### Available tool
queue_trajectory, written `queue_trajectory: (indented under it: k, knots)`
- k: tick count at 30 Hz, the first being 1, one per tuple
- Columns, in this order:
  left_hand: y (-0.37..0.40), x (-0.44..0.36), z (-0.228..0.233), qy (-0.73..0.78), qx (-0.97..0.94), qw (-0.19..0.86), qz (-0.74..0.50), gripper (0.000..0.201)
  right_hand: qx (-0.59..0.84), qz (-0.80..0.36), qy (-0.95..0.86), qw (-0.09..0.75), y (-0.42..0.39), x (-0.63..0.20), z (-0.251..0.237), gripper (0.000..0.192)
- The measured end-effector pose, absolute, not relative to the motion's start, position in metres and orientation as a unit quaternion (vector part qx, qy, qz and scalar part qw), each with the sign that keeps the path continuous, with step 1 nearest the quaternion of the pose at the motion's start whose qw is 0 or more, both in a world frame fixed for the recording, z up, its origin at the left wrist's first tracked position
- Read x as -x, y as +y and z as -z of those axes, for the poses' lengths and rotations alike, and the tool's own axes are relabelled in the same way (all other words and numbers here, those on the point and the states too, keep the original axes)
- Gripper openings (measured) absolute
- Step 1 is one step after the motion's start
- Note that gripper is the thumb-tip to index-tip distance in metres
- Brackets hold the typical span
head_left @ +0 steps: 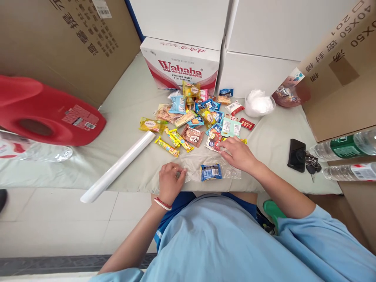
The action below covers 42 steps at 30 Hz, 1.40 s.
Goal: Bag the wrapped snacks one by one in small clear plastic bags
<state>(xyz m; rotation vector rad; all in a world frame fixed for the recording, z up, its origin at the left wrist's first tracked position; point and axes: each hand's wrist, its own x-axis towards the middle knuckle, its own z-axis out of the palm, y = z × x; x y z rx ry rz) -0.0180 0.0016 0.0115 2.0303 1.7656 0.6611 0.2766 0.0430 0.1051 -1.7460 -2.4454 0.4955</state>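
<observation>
The right hand (237, 154) reaches inward, its fingers loosely bent and the tips at the near edge of a red-and-white packet (214, 140); I cannot tell whether they pinch it. That packet lies just left of those fingertips and slightly beyond them, at the near side of the snack pile, so the right hand is clearly the nearer one. Its long axis is hard to make out.

The left hand (172, 178) is curled, thumb toward the fingers, at the left end of a clear plastic bag (190, 166); whether it grips the film does not show. The bag stretches rightward from it, and on it a blue packet (210, 172) lies lengthwise from side to side, between the hands.

Farther out, yellow sticks (167, 146) lie ahead of the left hand, a white roll (117, 167) to its left, and a black phone (297, 155) well right of the right hand.
</observation>
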Motion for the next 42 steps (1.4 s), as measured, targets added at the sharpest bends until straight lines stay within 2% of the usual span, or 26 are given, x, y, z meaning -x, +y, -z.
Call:
queue_trajectory:
  k: [4, 5, 9, 12, 14, 17, 20, 23, 25, 26, 28, 29, 30, 32, 33, 38, 42]
  knots:
    - [0.001, 0.015, -0.012, 0.636, -0.709, 0.184, -0.243, 0.023, 0.523, -0.150, -0.839, -0.024, 0.082, -0.234, -0.096, 0.057]
    - [0.001, 0.015, -0.012, 0.635, -0.708, 0.186, -0.245, 0.023, 0.517, -0.152, -0.841, -0.050, 0.090, -0.227, -0.091, 0.057]
    - [0.001, 0.012, -0.012, 0.638, -0.705, 0.186, -0.246, 0.021, 0.483, -0.196, -0.846, -0.116, 0.108, -0.217, -0.082, 0.021]
    - [0.002, 0.008, -0.012, 0.659, -0.696, 0.166, -0.232, 0.052, 0.433, -0.232, -0.868, -0.073, 0.111, -0.222, -0.082, 0.008]
    - [0.007, 0.006, -0.012, 0.661, -0.697, 0.172, -0.219, 0.063, 0.398, -0.259, -0.880, -0.014, 0.111, -0.226, -0.084, 0.008]
    - [0.016, 0.008, -0.015, 0.653, -0.694, 0.213, -0.213, 0.055, 0.427, -0.303, -0.852, 0.004, 0.107, -0.231, -0.088, 0.013]
    - [0.019, 0.017, -0.024, 0.659, -0.676, 0.208, -0.254, 0.044, 0.467, -0.286, -0.836, 0.022, 0.096, -0.237, -0.097, 0.020]
    - [0.012, 0.024, -0.038, 0.595, -0.723, 0.189, -0.294, 0.045, 0.380, -0.256, -0.885, 0.080, 0.073, -0.246, -0.109, 0.043]
    - [0.005, 0.025, -0.047, 0.508, -0.790, 0.208, -0.273, 0.054, 0.320, -0.256, -0.910, 0.056, 0.054, -0.253, -0.113, 0.058]
    - [0.003, 0.024, -0.049, 0.468, -0.819, 0.219, -0.251, 0.063, 0.310, -0.257, -0.915, 0.030, 0.046, -0.256, -0.114, 0.057]
    - [0.003, 0.021, -0.051, 0.415, -0.856, 0.229, -0.207, 0.079, 0.324, -0.259, -0.910, -0.012, 0.033, -0.264, -0.111, 0.035]
    - [0.004, 0.019, -0.051, 0.401, -0.866, 0.230, -0.190, 0.077, 0.335, -0.270, -0.903, -0.019, 0.030, -0.268, -0.109, 0.022]
    - [0.007, 0.018, -0.050, 0.391, -0.872, 0.234, -0.180, 0.065, 0.346, -0.289, -0.892, -0.016, 0.028, -0.272, -0.106, 0.015]
    - [0.014, 0.017, -0.047, 0.383, -0.870, 0.253, -0.181, 0.034, 0.371, -0.338, -0.865, 0.006, 0.029, -0.279, -0.100, 0.015]
    - [0.017, 0.017, -0.045, 0.385, -0.863, 0.268, -0.188, 0.027, 0.387, -0.360, -0.849, 0.013, 0.031, -0.283, -0.097, 0.015]
    - [0.026, 0.013, -0.036, 0.453, -0.800, 0.337, -0.203, 0.033, 0.462, -0.360, -0.807, -0.078, 0.047, -0.284, -0.090, 0.012]
    - [0.021, 0.000, -0.034, 0.528, -0.773, 0.303, -0.181, 0.044, 0.468, -0.346, -0.807, -0.097, 0.058, -0.273, -0.091, 0.011]
